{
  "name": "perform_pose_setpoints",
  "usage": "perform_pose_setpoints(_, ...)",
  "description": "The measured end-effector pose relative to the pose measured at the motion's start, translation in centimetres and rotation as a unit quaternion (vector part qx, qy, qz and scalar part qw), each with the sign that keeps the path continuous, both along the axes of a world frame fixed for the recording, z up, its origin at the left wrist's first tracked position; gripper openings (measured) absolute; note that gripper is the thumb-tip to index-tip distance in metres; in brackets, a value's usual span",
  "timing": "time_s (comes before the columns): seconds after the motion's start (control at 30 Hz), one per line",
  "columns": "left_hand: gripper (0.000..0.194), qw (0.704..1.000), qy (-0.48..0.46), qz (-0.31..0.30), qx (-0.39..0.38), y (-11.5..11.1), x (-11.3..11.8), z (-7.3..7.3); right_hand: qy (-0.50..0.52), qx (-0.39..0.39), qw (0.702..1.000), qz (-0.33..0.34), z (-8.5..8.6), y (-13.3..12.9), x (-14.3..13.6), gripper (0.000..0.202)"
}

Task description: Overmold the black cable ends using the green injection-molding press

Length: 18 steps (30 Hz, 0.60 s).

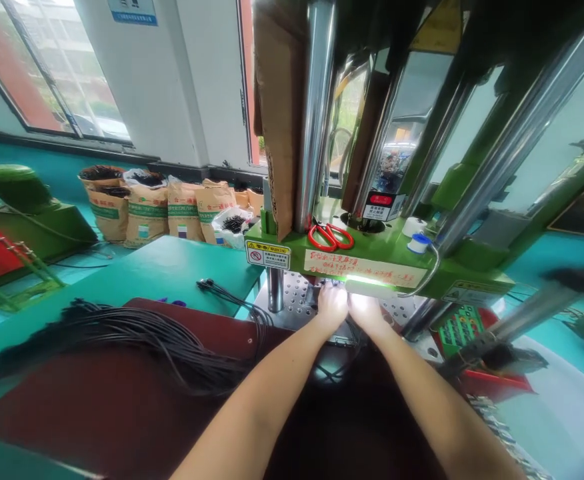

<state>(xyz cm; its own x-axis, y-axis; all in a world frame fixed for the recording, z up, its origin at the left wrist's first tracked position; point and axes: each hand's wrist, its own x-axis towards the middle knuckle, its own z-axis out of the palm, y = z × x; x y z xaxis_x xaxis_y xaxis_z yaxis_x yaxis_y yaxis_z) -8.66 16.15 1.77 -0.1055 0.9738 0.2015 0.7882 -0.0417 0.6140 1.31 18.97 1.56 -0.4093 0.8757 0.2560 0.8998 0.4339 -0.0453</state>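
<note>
Both my arms reach into a green press, below its front beam [292, 257]. My left hand [332, 301] and my right hand [365, 308] are side by side over the perforated metal plate [292, 293], under a bright lamp [372, 287]. Glare and the beam hide their fingers, so I cannot tell what they hold. Thin black cables [355, 337] hang just below my hands. To the left, a large bundle of black cables [137, 333] lies across a dark red board [97, 393]. A few cable ends [212, 287] lie over the green table [187, 267].
Red-handled scissors [329, 237] and a blue-and-white spool [419, 243] sit on the beam. Thick steel columns [317, 113] rise around the work space. At right stand a red tray [502, 383] and green boards [459, 330]. Several filled sacks [147, 213] line the wall.
</note>
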Motion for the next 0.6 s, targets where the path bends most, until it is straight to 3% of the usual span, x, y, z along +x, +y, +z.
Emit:
perform_pose_setpoints(0.3, 0.032, 0.999, 0.038, 0.009, 0.033, -0.1, -0.2, 1.4, 0.020, 0.035, 0.998, 0.040, 1.2, 0.2, 0.4, 0.023)
perform_pose_setpoints(0.6, 0.033, 0.995, 0.080, -0.065, -0.008, -0.3, -4.3, 0.9, 0.079, 0.054, 0.995, 0.042, 0.1, 3.4, 3.9, 0.032)
